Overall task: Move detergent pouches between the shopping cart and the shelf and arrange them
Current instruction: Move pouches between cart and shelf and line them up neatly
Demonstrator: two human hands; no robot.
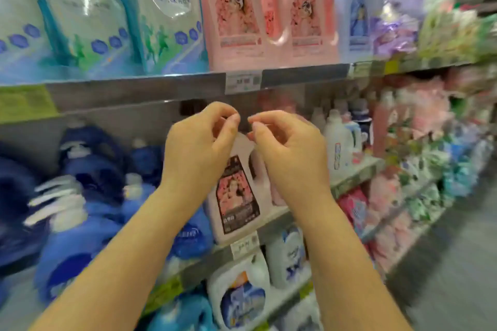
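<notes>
While your forearms rise from bottom edge, your left hand and right hand sit side by side, fingertips nearly meeting, fingers curled, thumbs near forefingers, nothing visible in either. Just behind them: pink detergent bottle on middle shelf. Detergent pouches stand well above, upper left, on top shelf, apart from both hands, pink jugs beside them.

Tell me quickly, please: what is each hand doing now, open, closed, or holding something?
Left hand: closed, fingers curled, nothing visible in it.
Right hand: closed, fingers curled, nothing visible in it.
</notes>
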